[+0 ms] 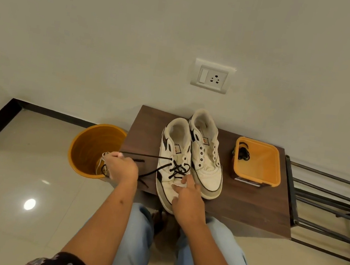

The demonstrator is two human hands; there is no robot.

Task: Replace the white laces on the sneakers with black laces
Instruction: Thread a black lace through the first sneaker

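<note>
Table (238, 199): we see its far edge against the wall; open floor lies to the left.
Near sneaker (171, 165): toe overhangs the table's near edge; black lace (177, 169) crisscrosses its lower eyelets.
Far sneaker (205, 157): just right of it, touching, eyelets bare.
Bucket (94, 150): on the floor, beside the table's left edge.
Box (257, 160): right of the sneakers, apart, a coiled black lace inside.
Left hand (122, 167): fingers curled, pinching one lace end, pulled taut leftward over the bucket.
Right hand (187, 198): we see it gripping the near sneaker's toe, fingertips by the lacing.
</note>
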